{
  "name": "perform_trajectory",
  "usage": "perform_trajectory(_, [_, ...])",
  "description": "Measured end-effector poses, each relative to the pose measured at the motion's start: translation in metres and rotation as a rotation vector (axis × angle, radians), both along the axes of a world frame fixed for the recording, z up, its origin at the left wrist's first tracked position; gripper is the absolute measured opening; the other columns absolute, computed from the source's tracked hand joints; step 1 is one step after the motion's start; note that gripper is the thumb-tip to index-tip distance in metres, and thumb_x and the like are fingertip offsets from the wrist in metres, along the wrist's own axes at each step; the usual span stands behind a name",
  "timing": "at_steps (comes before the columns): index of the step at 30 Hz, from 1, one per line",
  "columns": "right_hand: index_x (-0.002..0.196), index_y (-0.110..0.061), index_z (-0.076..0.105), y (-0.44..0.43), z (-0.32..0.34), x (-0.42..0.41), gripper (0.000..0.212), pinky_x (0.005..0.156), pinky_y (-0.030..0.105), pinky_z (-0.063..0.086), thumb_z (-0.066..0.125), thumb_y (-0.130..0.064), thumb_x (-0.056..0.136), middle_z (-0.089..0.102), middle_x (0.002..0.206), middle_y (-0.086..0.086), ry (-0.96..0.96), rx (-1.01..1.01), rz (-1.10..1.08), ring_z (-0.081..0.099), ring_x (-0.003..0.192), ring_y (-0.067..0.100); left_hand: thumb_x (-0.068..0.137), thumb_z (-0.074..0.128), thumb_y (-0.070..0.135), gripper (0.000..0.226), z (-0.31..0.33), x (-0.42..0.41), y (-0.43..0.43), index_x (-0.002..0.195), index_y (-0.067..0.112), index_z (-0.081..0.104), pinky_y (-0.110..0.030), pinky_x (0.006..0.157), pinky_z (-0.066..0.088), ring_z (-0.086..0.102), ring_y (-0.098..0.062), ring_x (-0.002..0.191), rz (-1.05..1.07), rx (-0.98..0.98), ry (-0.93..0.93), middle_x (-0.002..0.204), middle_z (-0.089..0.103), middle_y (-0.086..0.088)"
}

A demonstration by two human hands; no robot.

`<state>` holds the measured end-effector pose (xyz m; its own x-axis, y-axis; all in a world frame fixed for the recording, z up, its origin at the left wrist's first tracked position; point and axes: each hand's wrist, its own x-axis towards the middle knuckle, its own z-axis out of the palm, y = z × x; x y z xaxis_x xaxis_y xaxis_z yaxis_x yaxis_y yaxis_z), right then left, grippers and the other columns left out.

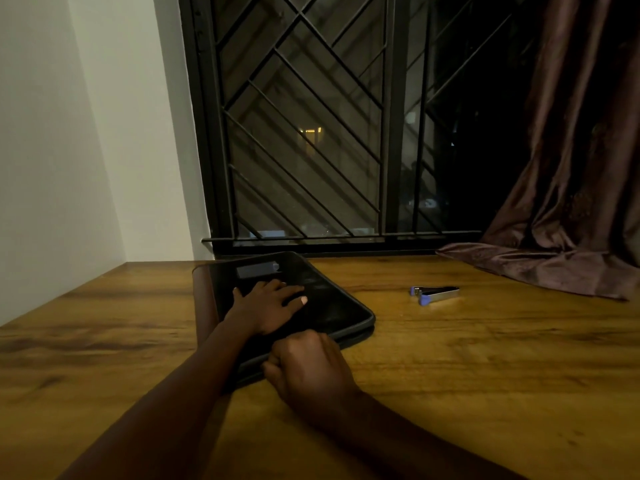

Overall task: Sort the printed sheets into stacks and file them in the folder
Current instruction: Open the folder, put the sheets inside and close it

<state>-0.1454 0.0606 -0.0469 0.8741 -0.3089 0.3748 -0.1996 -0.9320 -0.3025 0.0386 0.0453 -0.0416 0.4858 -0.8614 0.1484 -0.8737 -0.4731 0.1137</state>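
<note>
A black zip folder (332, 306) lies closed and flat on the wooden table (485, 358), with a grey label patch near its far edge. My left hand (266, 306) rests flat on the folder's cover, fingers straight and spread. My right hand (308, 368) is at the folder's near edge, fingers curled as if pinching something at the seam; what it pinches is hidden under the hand. No printed sheets are visible.
A small metal tool with blue tips (434, 294) lies on the table to the right of the folder. A brown curtain (571, 202) drapes onto the table's far right corner. A barred window (329, 133) stands behind the table, a white wall (86, 133) to the left.
</note>
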Motion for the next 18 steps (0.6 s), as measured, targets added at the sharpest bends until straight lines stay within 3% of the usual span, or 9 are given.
perform_trajectory(3, [0.088,-0.020,0.064,-0.020,0.002,-0.013,0.017,0.075,0.032,0.052,0.051,-0.030,0.095,0.063,0.086,-0.002,-0.019,0.078,-0.105,0.058,0.077,0.011,0.095,0.022,0.064,0.051,0.002,-0.001,-0.001,0.143,0.049,0.029,-0.069,0.110,0.009,0.019,-0.024,0.144,-0.004,0.025,-0.006,0.156,0.025,0.005])
perform_trajectory(6, [0.084,-0.026,0.063,-0.043,0.001,-0.026,0.012,0.067,0.019,0.050,0.056,-0.028,0.093,0.063,0.080,-0.009,-0.068,0.192,-0.228,0.059,0.072,0.002,0.095,0.027,0.062,0.050,0.008,-0.001,-0.004,0.142,0.046,0.032,-0.071,0.108,0.011,0.020,-0.028,0.143,0.011,0.060,0.012,0.154,0.027,0.003])
perform_trajectory(9, [0.076,-0.025,0.066,-0.064,-0.003,-0.036,0.014,0.061,0.018,0.053,0.061,-0.025,0.089,0.065,0.072,-0.007,-0.178,0.303,-0.332,0.061,0.063,0.001,0.095,0.032,0.058,0.047,0.017,-0.008,-0.012,0.137,0.038,0.038,-0.076,0.104,0.013,0.022,-0.034,0.141,0.020,0.077,0.043,0.152,0.030,-0.001])
perform_trajectory(14, [0.062,-0.017,0.067,-0.092,-0.007,-0.044,0.021,0.048,0.014,0.043,0.068,-0.013,0.082,0.066,0.062,-0.002,-0.373,0.516,-0.461,0.056,0.046,-0.002,0.087,0.027,0.075,0.073,0.020,-0.023,-0.028,0.146,0.031,0.028,-0.073,0.106,0.017,0.015,-0.039,0.143,0.047,0.084,0.001,0.155,0.023,-0.004])
perform_trajectory(18, [0.071,-0.012,0.069,-0.118,-0.003,-0.042,0.009,0.050,0.017,0.045,0.072,-0.011,0.079,0.068,0.068,-0.002,-0.386,0.617,-0.478,0.062,0.057,0.004,0.091,0.019,0.071,0.072,0.007,-0.021,-0.030,0.149,0.029,0.019,-0.070,0.111,0.006,0.002,-0.034,0.147,0.022,0.059,0.014,0.160,0.009,-0.005])
